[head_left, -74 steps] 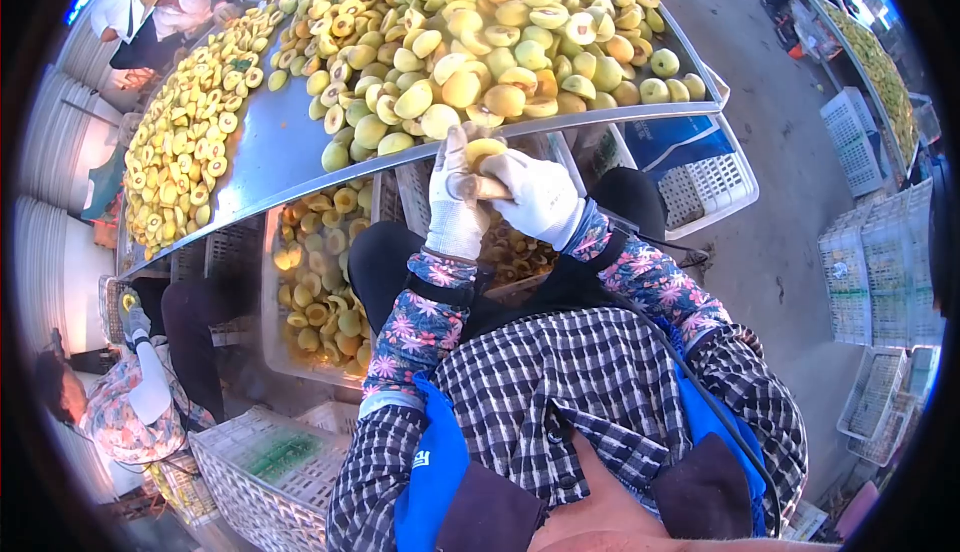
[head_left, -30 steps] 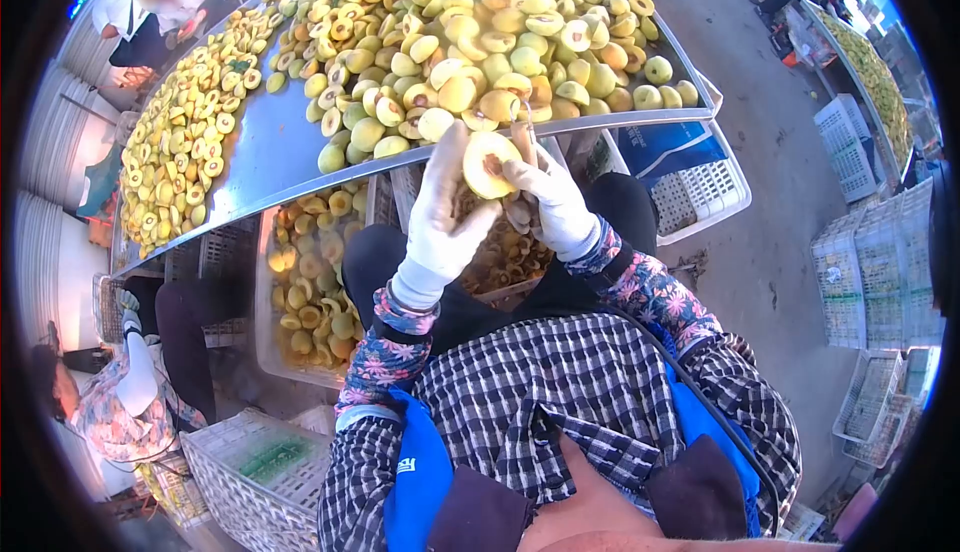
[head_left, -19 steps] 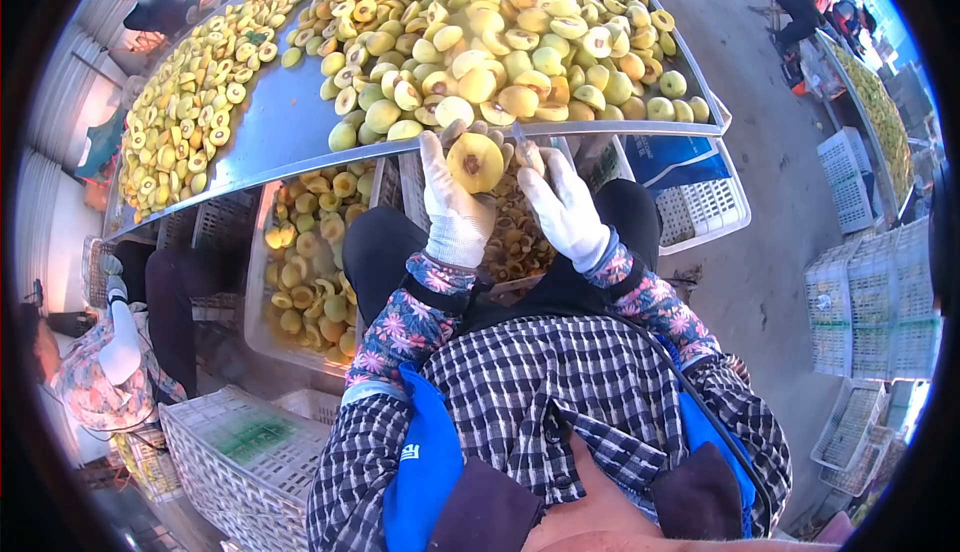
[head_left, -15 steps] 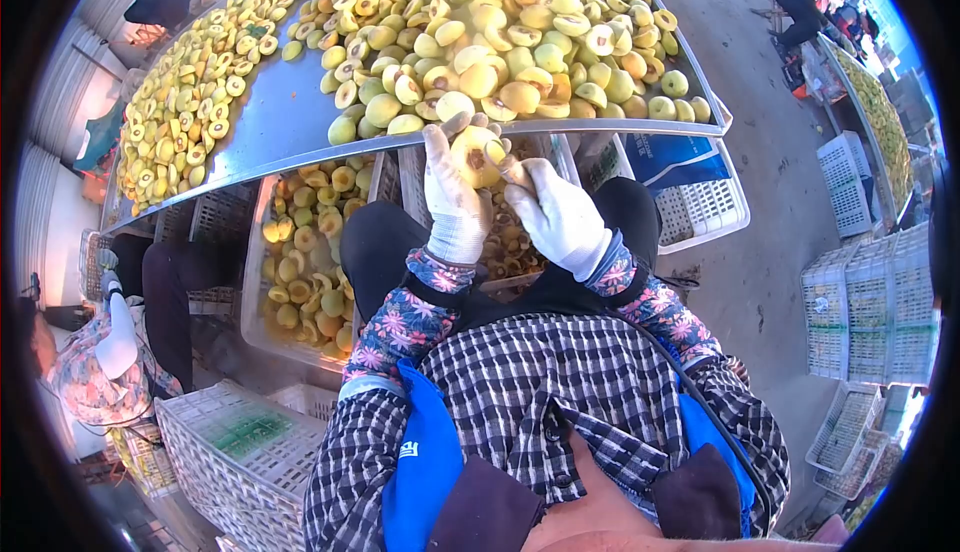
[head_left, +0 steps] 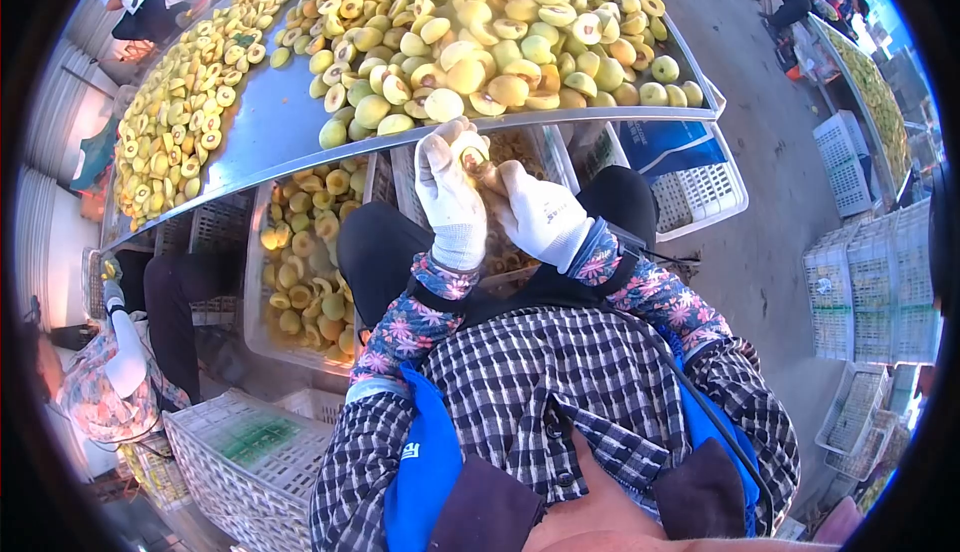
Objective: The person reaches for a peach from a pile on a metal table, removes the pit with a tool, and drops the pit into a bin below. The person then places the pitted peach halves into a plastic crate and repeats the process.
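Observation:
Just below the front edge of the metal table (head_left: pixel 290 155), my gloved left hand (head_left: pixel 450 192) is closed on a yellow fruit half (head_left: pixel 472 156) with its cut face showing. My gloved right hand (head_left: pixel 540 214) is closed beside it, its thumb and fingers around a small brown tool or handle (head_left: pixel 490 178) that touches the fruit; its exact shape is hidden. Many halved yellow-green fruits (head_left: pixel 465 72) are heaped on the table above my hands. Under my hands, between my knees, stands a crate with darker pieces (head_left: pixel 510 152).
A crate of fruit halves (head_left: pixel 305 262) stands left of my legs. White crates (head_left: pixel 250 442) lie lower left, near a seated co-worker (head_left: pixel 120 362). A crate with a blue bag (head_left: pixel 670 147) stands at the right. More people and stacked crates (head_left: pixel 870 292) are farther right.
Both hands have turned the fruit half more edge-on, and my right hand has moved slightly left and down. The view has shifted a little. The co-worker's raised hand at the left now holds something yellow.

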`<move>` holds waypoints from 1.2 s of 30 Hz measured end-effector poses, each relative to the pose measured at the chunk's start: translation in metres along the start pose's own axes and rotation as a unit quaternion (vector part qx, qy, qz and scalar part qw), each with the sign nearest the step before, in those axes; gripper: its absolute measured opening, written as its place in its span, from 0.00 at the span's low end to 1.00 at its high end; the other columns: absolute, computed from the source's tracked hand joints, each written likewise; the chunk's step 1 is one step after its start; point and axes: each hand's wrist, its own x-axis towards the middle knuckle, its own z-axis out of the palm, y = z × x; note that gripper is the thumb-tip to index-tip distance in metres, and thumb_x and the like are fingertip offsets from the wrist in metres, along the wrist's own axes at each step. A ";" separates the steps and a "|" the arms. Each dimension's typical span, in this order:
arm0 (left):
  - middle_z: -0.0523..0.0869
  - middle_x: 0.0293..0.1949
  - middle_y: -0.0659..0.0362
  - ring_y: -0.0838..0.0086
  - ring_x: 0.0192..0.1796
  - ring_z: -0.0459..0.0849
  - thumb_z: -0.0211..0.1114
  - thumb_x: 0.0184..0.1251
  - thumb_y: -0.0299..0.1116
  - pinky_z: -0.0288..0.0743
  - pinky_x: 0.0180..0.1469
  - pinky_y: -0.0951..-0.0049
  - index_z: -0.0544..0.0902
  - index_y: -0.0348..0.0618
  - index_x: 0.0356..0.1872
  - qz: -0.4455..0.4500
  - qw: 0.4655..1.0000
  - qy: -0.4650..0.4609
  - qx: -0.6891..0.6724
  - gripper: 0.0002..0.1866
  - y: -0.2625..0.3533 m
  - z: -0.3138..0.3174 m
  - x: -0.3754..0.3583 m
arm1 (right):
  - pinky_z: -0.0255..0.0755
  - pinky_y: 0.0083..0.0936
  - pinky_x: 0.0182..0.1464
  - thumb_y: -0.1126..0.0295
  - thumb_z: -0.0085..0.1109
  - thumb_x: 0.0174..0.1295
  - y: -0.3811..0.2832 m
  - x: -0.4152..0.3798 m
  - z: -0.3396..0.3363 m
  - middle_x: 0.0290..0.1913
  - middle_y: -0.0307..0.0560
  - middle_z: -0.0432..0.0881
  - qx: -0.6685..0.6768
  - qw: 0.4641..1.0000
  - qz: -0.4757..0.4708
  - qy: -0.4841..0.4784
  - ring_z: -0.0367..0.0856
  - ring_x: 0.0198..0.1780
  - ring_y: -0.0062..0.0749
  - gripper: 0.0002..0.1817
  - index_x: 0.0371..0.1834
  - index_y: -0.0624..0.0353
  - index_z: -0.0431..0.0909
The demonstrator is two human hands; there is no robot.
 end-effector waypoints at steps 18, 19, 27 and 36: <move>0.78 0.54 0.48 0.62 0.53 0.79 0.48 0.75 0.51 0.75 0.59 0.59 0.72 0.37 0.55 -0.007 1.000 0.006 -0.020 0.24 0.011 0.009 0.003 | 0.74 0.41 0.31 0.67 0.57 0.64 -0.011 0.000 -0.005 0.29 0.61 0.79 0.115 0.989 0.007 0.088 0.81 0.32 0.57 0.14 0.46 0.61 0.65; 0.78 0.54 0.48 0.62 0.53 0.79 0.48 0.75 0.51 0.75 0.59 0.59 0.72 0.37 0.55 -0.007 1.000 0.006 -0.020 0.24 0.010 0.009 0.003 | 0.74 0.42 0.31 0.67 0.57 0.64 -0.010 0.001 -0.004 0.29 0.61 0.79 0.106 0.990 -0.010 0.091 0.81 0.32 0.58 0.14 0.46 0.61 0.65; 0.80 0.51 0.51 0.63 0.51 0.80 0.52 0.75 0.48 0.74 0.57 0.63 0.75 0.37 0.53 0.058 0.998 -0.022 0.011 0.22 0.000 0.008 0.004 | 0.72 0.44 0.29 0.66 0.56 0.64 -0.008 0.003 -0.007 0.26 0.62 0.78 0.081 0.995 -0.001 0.060 0.80 0.30 0.60 0.14 0.42 0.61 0.63; 0.81 0.50 0.52 0.66 0.50 0.81 0.53 0.75 0.44 0.77 0.51 0.65 0.76 0.36 0.51 -0.054 0.992 -0.056 0.094 0.19 0.001 -0.013 0.015 | 0.73 0.42 0.31 0.63 0.54 0.65 0.010 0.002 -0.010 0.27 0.61 0.78 0.039 0.999 -0.022 -0.027 0.80 0.31 0.58 0.14 0.40 0.62 0.63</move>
